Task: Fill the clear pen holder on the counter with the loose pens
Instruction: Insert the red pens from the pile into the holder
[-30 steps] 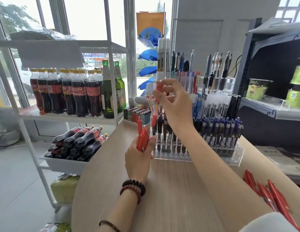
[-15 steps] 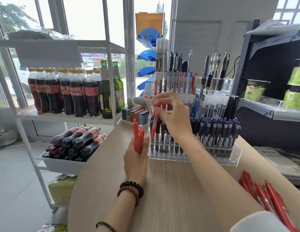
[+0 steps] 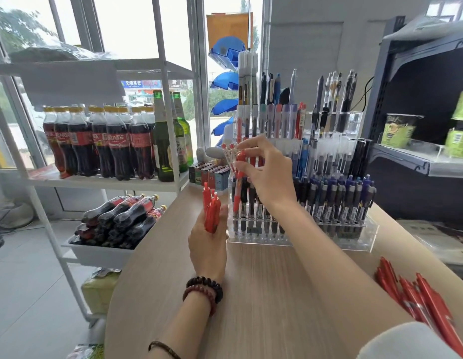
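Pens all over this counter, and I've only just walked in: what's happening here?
A person is filling the clear holder on the counter. The right hand pinches one red pen at the holder's left end, tip pointing down among the front rows. The left hand grips a bundle of more red pens, upright beside the holder. Further loose pens lie at the counter's right edge, not yet placed.

We record the left grip (image 3: pixel 208 244) upright, its back to the camera, fingers curled round a bunch of red pens (image 3: pixel 211 208). Its forearm rises from the lower edge with the wrist straight. The right grip (image 3: pixel 266 174) stands higher, forearm reaching in from the lower right. Thumb and fingertips pinch one pen (image 3: pixel 239 172). The grips stand apart.
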